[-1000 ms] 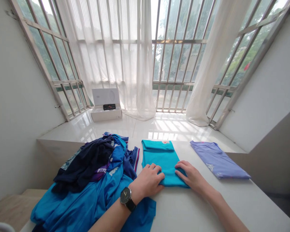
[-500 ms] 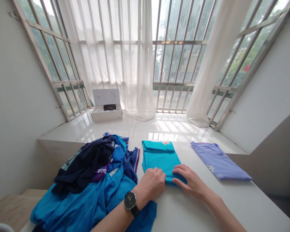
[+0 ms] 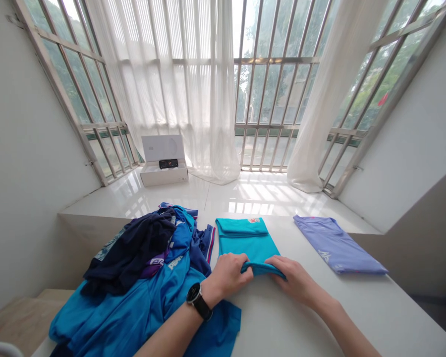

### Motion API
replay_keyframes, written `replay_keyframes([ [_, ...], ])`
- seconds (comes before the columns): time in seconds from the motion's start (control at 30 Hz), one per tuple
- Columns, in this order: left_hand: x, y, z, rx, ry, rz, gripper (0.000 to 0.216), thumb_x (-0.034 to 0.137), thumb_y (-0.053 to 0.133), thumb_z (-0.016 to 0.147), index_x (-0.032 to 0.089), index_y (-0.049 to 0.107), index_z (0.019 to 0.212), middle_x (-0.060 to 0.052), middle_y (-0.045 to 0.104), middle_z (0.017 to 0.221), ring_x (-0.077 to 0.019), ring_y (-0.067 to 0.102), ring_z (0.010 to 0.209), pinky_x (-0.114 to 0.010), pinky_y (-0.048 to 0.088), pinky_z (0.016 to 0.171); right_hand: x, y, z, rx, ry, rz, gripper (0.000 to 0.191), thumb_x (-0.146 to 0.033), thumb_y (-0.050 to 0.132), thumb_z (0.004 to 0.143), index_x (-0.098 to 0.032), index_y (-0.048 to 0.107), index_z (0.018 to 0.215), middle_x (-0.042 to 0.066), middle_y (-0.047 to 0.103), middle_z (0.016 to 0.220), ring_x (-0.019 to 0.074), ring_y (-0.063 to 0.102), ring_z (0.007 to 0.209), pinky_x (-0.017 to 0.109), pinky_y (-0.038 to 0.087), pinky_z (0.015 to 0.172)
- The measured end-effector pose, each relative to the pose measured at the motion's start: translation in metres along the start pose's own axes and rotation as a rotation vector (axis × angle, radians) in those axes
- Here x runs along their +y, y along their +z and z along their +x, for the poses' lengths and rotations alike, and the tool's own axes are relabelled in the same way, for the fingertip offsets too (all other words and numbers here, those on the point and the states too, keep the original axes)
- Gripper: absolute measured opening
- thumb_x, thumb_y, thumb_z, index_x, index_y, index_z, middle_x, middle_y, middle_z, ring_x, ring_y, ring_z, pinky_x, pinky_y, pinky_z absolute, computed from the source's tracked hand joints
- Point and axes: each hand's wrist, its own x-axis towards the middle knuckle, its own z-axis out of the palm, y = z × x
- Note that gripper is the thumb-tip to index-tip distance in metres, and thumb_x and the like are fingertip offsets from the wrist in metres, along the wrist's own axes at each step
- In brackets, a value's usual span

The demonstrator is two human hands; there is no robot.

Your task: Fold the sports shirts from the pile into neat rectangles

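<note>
A turquoise shirt (image 3: 245,245), folded into a narrow panel, lies on the white table in front of me. Its far end is doubled over and bears a small print. My left hand (image 3: 232,272), with a black-strapped watch on the wrist, grips the left corner of the near edge, thumb below. On the right corner, my right hand (image 3: 290,277) pinches the same edge. Between the two hands the edge is lifted and rolled up slightly. The fingertips beneath the cloth are partly hidden.
Left of me is a heap of loose clothes (image 3: 134,297), blue and navy. A folded lavender shirt (image 3: 342,248) lies at the right on the white table (image 3: 282,327). Behind, on the window ledge, stands an open white box (image 3: 163,176) with a phone (image 3: 168,163) in it.
Both hands have closed on the turquoise shirt's near edge and raised it. Before, my right hand lay with fingers spread on the cloth. The heap and lavender shirt have stayed put.
</note>
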Motion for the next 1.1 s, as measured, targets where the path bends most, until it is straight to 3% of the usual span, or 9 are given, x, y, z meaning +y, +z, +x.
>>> replay_keyframes([
  [0.1,0.002,-0.007,-0.003,-0.009,0.03,-0.057,0.018,0.035,0.054,0.092,0.023,0.067,0.09,-0.002,0.072,0.078,-0.019,0.066,0.072,-0.026,0.037,0.061,0.005,-0.003,-0.001,0.021,0.036,0.077,0.024,-0.023,0.047,0.09,-0.025,0.065,0.105,0.005,0.073,0.102,0.0226,0.068,0.089,0.034,0.051,0.078],
  [0.17,0.001,-0.012,-0.004,-0.034,0.051,-0.094,0.027,0.048,0.058,0.09,0.024,0.068,0.096,-0.002,0.071,0.079,-0.0201,0.065,0.073,-0.026,0.037,0.061,0.006,-0.004,-0.001,0.04,0.058,0.111,0.024,-0.025,0.046,0.09,-0.025,0.065,0.106,0.004,0.074,0.101,0.0225,0.068,0.087,0.034,0.051,0.077],
  [0.27,-0.005,-0.016,-0.005,-0.089,0.1,-0.135,0.048,0.061,0.071,0.076,0.026,0.067,0.109,-0.002,0.071,0.086,-0.0238,0.065,0.08,-0.027,0.04,0.063,0.007,-0.005,0.0,0.065,0.074,0.139,0.025,-0.03,0.043,0.093,-0.025,0.064,0.106,0.004,0.074,0.094,0.0223,0.067,0.08,0.034,0.05,0.074],
  [0.37,-0.013,-0.016,-0.003,-0.126,0.121,-0.13,0.042,0.041,0.075,0.072,0.025,0.064,0.109,-0.001,0.069,0.084,-0.0232,0.064,0.078,-0.026,0.039,0.062,0.007,-0.005,0.001,0.104,0.077,0.18,0.026,-0.034,0.043,0.094,-0.025,0.064,0.105,0.004,0.074,0.09,0.022,0.065,0.076,0.034,0.049,0.073],
  [0.47,-0.019,-0.018,0.0,-0.138,0.066,-0.178,0.023,0.02,0.063,0.072,0.021,0.063,0.095,0.0,0.065,0.078,-0.0191,0.06,0.071,-0.025,0.036,0.059,0.009,-0.005,0.002,0.152,0.101,0.231,0.025,-0.039,0.046,0.094,-0.023,0.063,0.103,0.003,0.072,0.087,0.0204,0.062,0.074,0.033,0.048,0.073],
  [0.67,-0.033,-0.024,0.01,-0.174,-0.027,-0.488,0.007,0.025,0.056,0.077,0.018,0.057,0.076,0.002,0.055,0.069,-0.0153,0.054,0.067,-0.024,0.039,0.06,0.011,-0.01,0.001,0.198,0.224,0.335,0.029,-0.05,0.055,0.09,-0.022,0.064,0.089,-0.002,0.063,0.074,0.0153,0.053,0.068,0.026,0.043,0.062],
  [0.77,-0.039,-0.019,0.014,-0.115,-0.071,-0.545,0.014,0.029,0.056,0.08,0.018,0.055,0.072,0.003,0.051,0.066,-0.0137,0.05,0.064,-0.024,0.038,0.059,0.014,-0.009,0.002,0.253,0.294,0.34,0.035,-0.057,0.057,0.088,-0.022,0.064,0.085,-0.003,0.06,0.071,0.0149,0.052,0.065,0.026,0.042,0.061],
  [0.9,-0.046,-0.01,0.016,0.038,-0.147,-0.425,0.02,0.032,0.058,0.083,0.018,0.054,0.07,0.002,0.052,0.065,-0.0145,0.051,0.065,-0.024,0.037,0.059,0.02,-0.005,0.003,0.281,0.325,0.338,0.04,-0.061,0.056,0.087,-0.022,0.064,0.086,-0.002,0.06,0.07,0.0151,0.051,0.064,0.027,0.043,0.06],
  [1.1,-0.049,-0.012,0.016,0.099,-0.223,-0.249,0.022,0.034,0.057,0.09,0.018,0.058,0.074,-0.001,0.061,0.069,-0.0181,0.059,0.07,-0.026,0.037,0.062,0.025,-0.006,0.002,0.168,0.275,0.352,0.04,-0.059,0.053,0.088,-0.021,0.065,0.092,-0.002,0.061,0.072,0.0133,0.047,0.059,0.027,0.042,0.057],
])
